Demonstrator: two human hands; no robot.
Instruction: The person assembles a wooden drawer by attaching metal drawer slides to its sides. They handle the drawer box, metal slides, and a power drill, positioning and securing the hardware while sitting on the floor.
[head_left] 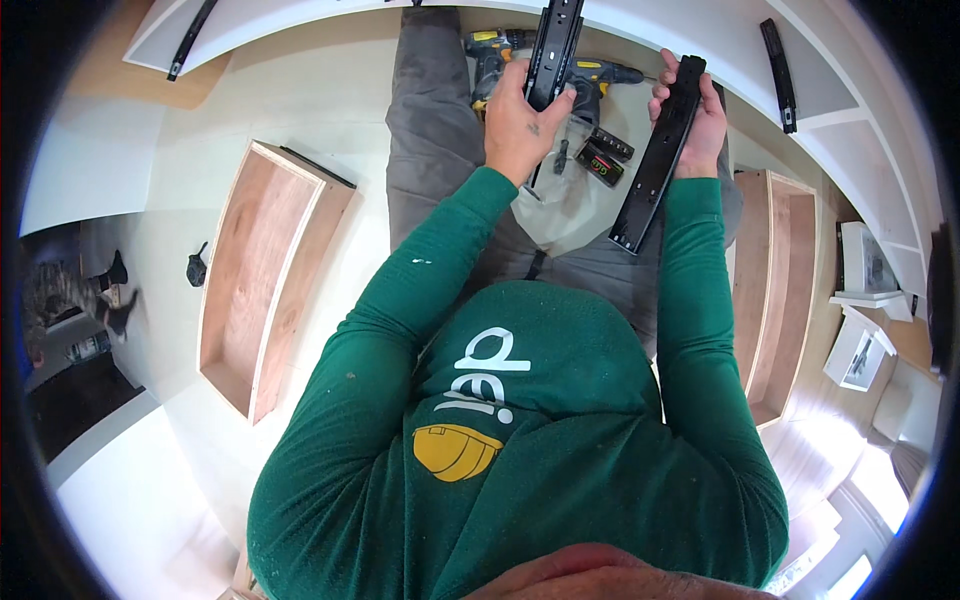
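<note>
My left hand (523,128) is closed round the lower end of a black drawer slide (557,45), which points up and away past the top edge of the view. Another black drawer slide (655,160) lies tilted across my right hand (706,128), its lower end reaching down over my right thigh. The fingers of that hand wrap it from behind, with tips showing on its left side. The two slides are apart. Between my legs, close to my left hand, are two cordless drills (607,73) and a small black box (601,164) with red and green marks.
A wooden drawer box (262,270) lies on the floor to my left, another wooden drawer box (778,290) to my right. A white cabinet (660,28) curves across the far side. Black slides (779,76) are fixed on its panels. A dark pouch-like item (197,266) sits farther left.
</note>
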